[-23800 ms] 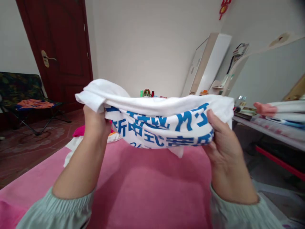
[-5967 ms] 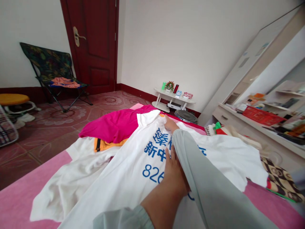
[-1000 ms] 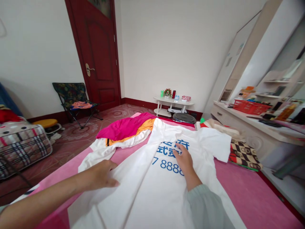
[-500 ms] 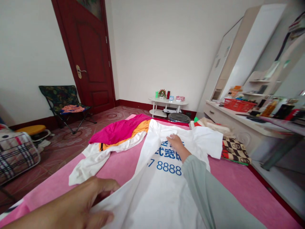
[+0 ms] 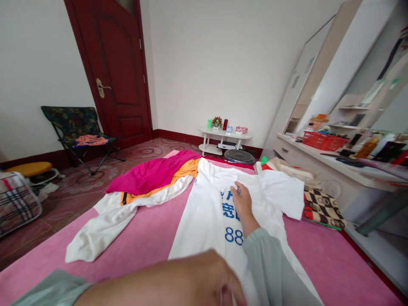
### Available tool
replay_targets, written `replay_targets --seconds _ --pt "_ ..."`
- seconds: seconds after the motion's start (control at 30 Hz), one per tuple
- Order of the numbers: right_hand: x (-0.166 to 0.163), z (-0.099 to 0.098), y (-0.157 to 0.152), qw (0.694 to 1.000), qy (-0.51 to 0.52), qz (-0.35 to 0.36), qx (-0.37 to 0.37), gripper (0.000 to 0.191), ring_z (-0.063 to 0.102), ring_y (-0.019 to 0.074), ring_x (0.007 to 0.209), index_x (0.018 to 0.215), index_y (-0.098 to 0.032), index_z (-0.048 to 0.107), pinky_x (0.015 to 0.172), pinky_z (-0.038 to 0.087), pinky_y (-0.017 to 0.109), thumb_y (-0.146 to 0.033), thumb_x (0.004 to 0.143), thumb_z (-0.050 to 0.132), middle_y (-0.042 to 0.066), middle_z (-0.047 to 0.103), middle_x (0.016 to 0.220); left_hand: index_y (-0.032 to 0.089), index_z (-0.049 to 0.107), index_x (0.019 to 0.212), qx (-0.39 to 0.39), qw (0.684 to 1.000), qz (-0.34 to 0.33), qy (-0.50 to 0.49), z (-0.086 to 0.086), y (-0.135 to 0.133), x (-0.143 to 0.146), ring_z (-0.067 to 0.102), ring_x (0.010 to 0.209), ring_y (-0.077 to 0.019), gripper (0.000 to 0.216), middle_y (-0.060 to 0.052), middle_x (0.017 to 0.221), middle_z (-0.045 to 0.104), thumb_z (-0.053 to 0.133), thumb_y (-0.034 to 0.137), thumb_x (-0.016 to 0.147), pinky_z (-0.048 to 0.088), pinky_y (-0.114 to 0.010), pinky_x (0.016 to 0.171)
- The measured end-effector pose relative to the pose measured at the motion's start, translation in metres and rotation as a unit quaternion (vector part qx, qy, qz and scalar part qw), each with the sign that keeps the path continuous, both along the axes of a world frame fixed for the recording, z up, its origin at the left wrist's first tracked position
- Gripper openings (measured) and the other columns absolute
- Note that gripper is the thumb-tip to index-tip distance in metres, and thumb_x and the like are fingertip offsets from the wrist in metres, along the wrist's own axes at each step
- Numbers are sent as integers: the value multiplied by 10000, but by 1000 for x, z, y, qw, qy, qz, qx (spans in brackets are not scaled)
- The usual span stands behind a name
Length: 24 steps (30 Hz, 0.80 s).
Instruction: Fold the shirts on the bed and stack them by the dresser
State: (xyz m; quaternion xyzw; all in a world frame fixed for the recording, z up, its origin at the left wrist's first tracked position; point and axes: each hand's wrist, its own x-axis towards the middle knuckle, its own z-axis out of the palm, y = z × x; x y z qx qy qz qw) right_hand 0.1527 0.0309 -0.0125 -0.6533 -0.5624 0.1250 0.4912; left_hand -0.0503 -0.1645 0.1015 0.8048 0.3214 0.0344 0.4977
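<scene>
White T-shirt (image 5: 210, 212), blue print, spread lengthwise along the middle of the bed (image 5: 143, 242), collar toward the far edge. Right hand (image 5: 241, 203): flat, fingers spread, pressing the print. Left hand (image 5: 194, 280): near edge, blurred at the hem; grip cannot be told. Garment pile (image 5: 149, 180), pink, orange, white: far left corner.

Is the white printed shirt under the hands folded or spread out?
Partly folded: the white shirt lies flat on the pink cover, its left side turned in to a straight edge, the right sleeve still out. Right hand rests flat on it.
</scene>
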Motion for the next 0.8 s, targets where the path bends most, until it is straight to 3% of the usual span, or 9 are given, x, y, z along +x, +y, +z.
replay_targets --seconds 0.07,0.13,0.23,0.33,0.47,0.57,0.67,0.8 --pt "1 1 0 1000 16 4 -3 520 611 217 952 1192 -132 588 886 465 321 -436 788 467 138 576 1169 225 635 1157 178 976 126 14 -14 43 13 581 1088 -232 343 -71 1177 644 503 361 871 428 -362 976" --pt "2 0 0 999 31 9 -2 511 615 212 960 1198 -145 580 885 468 311 -438 794 468 130 573 1188 204 472 1356 290 926 228 77 -37 84 18 401 1303 -284 519 -113 1414 459 432 451 901 290 -429 1094" --pt "4 -2 0 999 51 8 -13 506 628 200 965 1228 -167 548 878 474 296 -445 816 450 113 581 1209 194 302 1461 339 885 257 187 -74 123 15 103 1424 -335 719 -126 1549 187 314 625 887 113 -525 1137" --pt "6 2 4 998 -2 -16 -61 545 634 212 991 1299 -154 472 894 464 309 -456 849 417 121 602 1200 268 289 1466 362 877 244 201 -97 132 9 16 1429 -335 719 -86 1568 107 193 676 881 45 -551 1131" --pt "11 24 30 971 -172 -56 -158 661 571 299 1121 1363 -79 386 935 427 396 -513 865 405 194 603 1181 283 279 1469 368 878 242 189 -99 127 8 6 1428 -336 727 -77 1568 109 163 685 874 40 -546 1133" --pt "16 39 59 944 -223 -82 -231 647 573 336 1110 1225 -81 542 898 440 443 -583 878 327 226 604 1153 267 269 1473 364 880 242 185 -97 127 9 -12 1426 -341 736 -92 1567 99 159 682 875 30 -560 1129" --pt "15 44 84 937 -239 -107 -232 605 566 339 1116 1127 -82 610 887 444 457 -548 901 297 244 589 1163 260 260 1476 363 882 244 177 -99 129 8 -17 1424 -340 740 -106 1565 89 155 680 876 20 -569 1126" --pt "4 37 100 936 -268 -115 -199 529 549 331 1129 1193 -84 565 889 450 417 -462 825 519 223 581 1187 261 260 1476 358 885 244 170 -101 130 8 -41 1421 -337 734 -100 1566 68 153 673 878 12 -572 1127"
